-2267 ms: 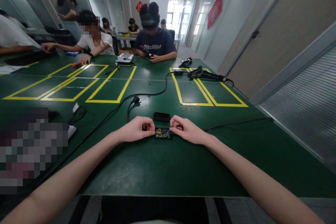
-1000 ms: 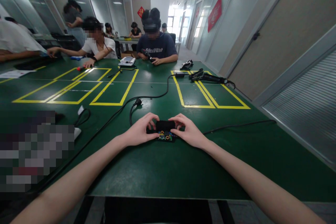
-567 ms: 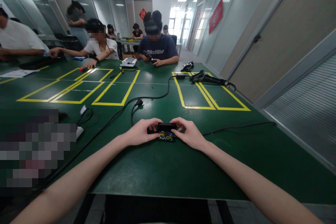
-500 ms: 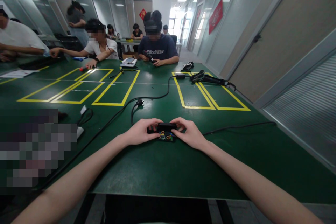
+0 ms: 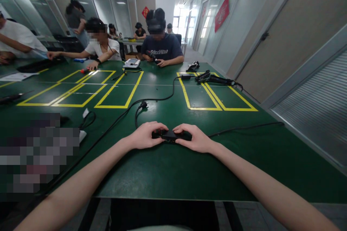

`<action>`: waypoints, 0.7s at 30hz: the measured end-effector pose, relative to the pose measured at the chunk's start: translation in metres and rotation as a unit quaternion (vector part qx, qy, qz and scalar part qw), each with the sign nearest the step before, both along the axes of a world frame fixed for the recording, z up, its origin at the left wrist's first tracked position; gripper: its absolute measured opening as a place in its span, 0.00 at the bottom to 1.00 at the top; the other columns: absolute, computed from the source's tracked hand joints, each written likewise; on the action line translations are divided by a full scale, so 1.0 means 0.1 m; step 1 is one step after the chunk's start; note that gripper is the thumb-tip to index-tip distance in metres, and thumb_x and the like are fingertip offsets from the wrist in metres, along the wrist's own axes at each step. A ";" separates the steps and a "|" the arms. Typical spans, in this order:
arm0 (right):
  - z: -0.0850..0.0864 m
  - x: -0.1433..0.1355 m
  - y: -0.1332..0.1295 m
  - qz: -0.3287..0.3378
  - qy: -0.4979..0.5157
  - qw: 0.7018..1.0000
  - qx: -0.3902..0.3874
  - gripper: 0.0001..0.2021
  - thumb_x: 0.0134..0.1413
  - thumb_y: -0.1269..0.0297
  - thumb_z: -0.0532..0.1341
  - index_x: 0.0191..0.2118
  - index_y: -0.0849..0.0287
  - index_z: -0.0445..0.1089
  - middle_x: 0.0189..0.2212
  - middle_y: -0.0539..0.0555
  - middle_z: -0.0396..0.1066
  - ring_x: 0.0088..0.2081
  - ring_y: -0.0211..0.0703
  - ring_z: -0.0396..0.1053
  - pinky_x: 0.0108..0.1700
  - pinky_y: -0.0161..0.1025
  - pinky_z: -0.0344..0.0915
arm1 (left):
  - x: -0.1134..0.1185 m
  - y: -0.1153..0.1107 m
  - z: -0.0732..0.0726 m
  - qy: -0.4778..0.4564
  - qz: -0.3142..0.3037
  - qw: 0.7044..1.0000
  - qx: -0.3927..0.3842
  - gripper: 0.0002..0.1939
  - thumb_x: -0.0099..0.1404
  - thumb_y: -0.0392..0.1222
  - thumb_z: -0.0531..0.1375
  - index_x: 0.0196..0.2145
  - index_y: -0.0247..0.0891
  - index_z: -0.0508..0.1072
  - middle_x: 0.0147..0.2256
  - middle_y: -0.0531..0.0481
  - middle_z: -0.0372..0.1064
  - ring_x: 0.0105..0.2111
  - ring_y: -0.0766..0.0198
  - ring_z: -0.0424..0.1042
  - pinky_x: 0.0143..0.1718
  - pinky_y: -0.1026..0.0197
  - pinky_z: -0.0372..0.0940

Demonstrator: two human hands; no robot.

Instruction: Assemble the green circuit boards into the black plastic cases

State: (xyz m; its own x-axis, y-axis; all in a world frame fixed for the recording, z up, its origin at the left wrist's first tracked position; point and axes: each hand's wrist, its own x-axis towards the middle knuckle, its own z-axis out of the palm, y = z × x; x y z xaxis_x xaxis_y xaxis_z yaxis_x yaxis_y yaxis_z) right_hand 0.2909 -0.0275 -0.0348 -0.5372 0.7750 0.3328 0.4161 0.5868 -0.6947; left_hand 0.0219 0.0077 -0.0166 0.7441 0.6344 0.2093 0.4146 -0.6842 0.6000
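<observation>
Bare fingers are closing around an oblong, hard-edged black case on a smooth, faintly glossy green tabletop, where the piece is lying inward from the middle of the near edge. The left hand is pinching its left end between thumb and curled fingers, while the right hand is gripping the right end, thumb along the near side and fingertips over the top. The fingers are hiding both ends, and shadow is making the thin seam and the few small specks along the near side hard to read. Beyond the left hand, a stubby black plug is resting beside a rubbery black cable, which is curving toward a small block near the far edge. Another dark cable is stretching to the right edge, partly disappearing behind the right hand. Flat yellow tape is marking long frames across the surface. Toward the far right corner, a tangle of black gear is blending together, its parts indistinct. Pixelation is masking whatever is lying toward the near left corner, and a co-worker in a dark printed shirt is sitting at the far edge.
</observation>
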 end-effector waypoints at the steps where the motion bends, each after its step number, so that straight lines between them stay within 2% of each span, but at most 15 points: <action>1: -0.01 0.00 0.00 -0.002 0.001 1.000 0.003 0.09 0.60 0.59 0.68 0.43 0.56 0.74 0.46 0.59 0.79 0.46 0.50 0.77 0.51 0.48 0.73 | -0.01 0.00 0.00 0.001 -0.005 1.000 0.003 0.16 0.64 0.43 0.64 0.49 0.39 0.77 0.41 0.47 0.78 0.38 0.59 0.76 0.42 0.59 0.68; 6: -0.02 -0.02 -0.01 0.012 -0.004 1.000 0.029 0.12 0.58 0.62 0.69 0.48 0.56 0.75 0.46 0.57 0.79 0.46 0.49 0.77 0.50 0.47 0.73 | -0.02 0.00 0.00 0.013 -0.016 1.000 0.011 0.22 0.57 0.41 0.67 0.51 0.41 0.75 0.41 0.49 0.76 0.40 0.57 0.75 0.46 0.57 0.69; 9: -0.03 -0.02 0.01 0.019 -0.008 0.999 0.038 0.14 0.57 0.64 0.70 0.49 0.56 0.75 0.45 0.57 0.80 0.45 0.49 0.77 0.48 0.46 0.73 | 0.00 -0.02 -0.02 0.019 -0.014 1.000 0.019 0.24 0.58 0.44 0.70 0.52 0.42 0.75 0.42 0.48 0.76 0.42 0.56 0.75 0.47 0.57 0.69; 15: -0.07 -0.02 0.03 0.045 -0.005 0.997 0.063 0.12 0.56 0.65 0.71 0.45 0.55 0.73 0.46 0.58 0.79 0.48 0.50 0.77 0.52 0.48 0.71 | 0.03 -0.04 -0.07 0.032 -0.014 0.998 0.054 0.19 0.62 0.44 0.68 0.50 0.42 0.75 0.42 0.47 0.77 0.42 0.56 0.76 0.45 0.59 0.67; 19: -0.08 -0.02 0.03 0.044 -0.055 0.994 0.079 0.17 0.52 0.66 0.73 0.46 0.55 0.70 0.47 0.59 0.77 0.48 0.51 0.75 0.50 0.46 0.71 | 0.05 -0.04 -0.08 0.044 -0.022 0.995 0.085 0.15 0.62 0.43 0.67 0.46 0.39 0.75 0.41 0.46 0.77 0.41 0.55 0.76 0.43 0.58 0.67; 21: -0.08 -0.03 0.03 0.035 -0.080 0.992 0.088 0.16 0.53 0.67 0.72 0.46 0.55 0.69 0.46 0.58 0.76 0.46 0.50 0.74 0.48 0.46 0.71 | 0.05 -0.04 -0.07 0.046 -0.019 0.994 0.094 0.13 0.62 0.43 0.66 0.45 0.39 0.74 0.41 0.47 0.76 0.41 0.56 0.75 0.42 0.59 0.67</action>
